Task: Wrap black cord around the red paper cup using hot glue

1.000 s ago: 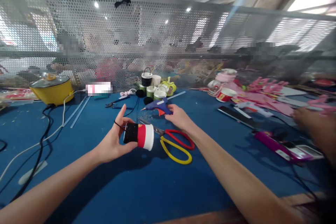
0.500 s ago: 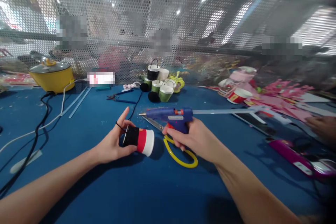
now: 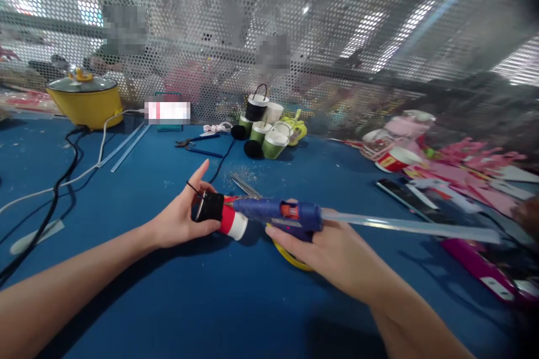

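Observation:
My left hand (image 3: 181, 219) holds a small cup (image 3: 228, 221) on its side, banded black, red and white, with a thin black loop at its dark end. The index finger points up beside the loop. In my right hand (image 3: 332, 252) is a blue glue gun (image 3: 282, 216), a long clear glue stick (image 3: 404, 225) sticking out of its back. The gun's nozzle is over the cup's red band; whether it touches cannot be told. Below the gun lie scissors with yellow handles (image 3: 290, 258), partly hidden by the gun and my right hand.
Green and white cups (image 3: 275, 145) and pliers (image 3: 202, 146) lie toward the back. A yellow pot (image 3: 86, 104) and cables are at the left. To the right are a phone (image 3: 406, 199), pink pieces (image 3: 467, 176), a purple device (image 3: 475, 263) and part of another person's hand (image 3: 526, 216).
The glue gun in my right hand has come down and closer to the cup, its nozzle now over the red band. The gun now covers more of the scissors. The view has shifted slightly.

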Action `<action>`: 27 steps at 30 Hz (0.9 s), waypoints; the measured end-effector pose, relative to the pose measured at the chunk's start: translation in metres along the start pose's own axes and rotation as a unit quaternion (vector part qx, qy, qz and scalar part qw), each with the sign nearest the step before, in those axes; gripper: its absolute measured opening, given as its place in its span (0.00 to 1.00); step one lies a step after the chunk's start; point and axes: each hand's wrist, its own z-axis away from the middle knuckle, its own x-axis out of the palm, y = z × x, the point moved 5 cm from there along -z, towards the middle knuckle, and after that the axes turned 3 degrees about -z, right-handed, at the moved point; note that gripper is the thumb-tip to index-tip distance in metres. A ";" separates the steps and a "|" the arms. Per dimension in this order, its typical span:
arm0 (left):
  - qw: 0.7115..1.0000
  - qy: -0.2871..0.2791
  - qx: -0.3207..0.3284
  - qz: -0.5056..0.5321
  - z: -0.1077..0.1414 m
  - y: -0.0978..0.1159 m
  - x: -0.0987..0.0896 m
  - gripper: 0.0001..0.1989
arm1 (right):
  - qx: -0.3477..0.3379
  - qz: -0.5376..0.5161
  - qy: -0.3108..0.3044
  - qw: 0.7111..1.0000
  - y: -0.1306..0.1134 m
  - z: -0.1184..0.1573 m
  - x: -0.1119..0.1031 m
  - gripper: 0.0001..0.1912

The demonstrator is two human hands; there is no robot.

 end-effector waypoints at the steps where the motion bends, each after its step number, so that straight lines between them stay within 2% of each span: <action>1: 1.000 0.002 -0.003 -0.002 0.000 0.000 0.000 0.49 | -0.005 0.005 -0.001 1.000 -0.001 0.000 0.001 0.08; 8: 0.999 0.017 -0.019 -0.022 -0.002 0.001 -0.002 0.51 | -0.018 0.005 0.023 1.000 -0.006 0.003 0.003 0.09; 17: 0.999 0.025 -0.012 -0.030 -0.002 -0.001 -0.004 0.49 | 0.006 0.010 -0.002 1.000 -0.004 0.004 0.005 0.09; 27: 0.998 0.010 0.030 -0.053 0.001 0.006 -0.001 0.49 | 0.005 -0.004 -0.006 1.000 -0.006 0.005 0.003 0.08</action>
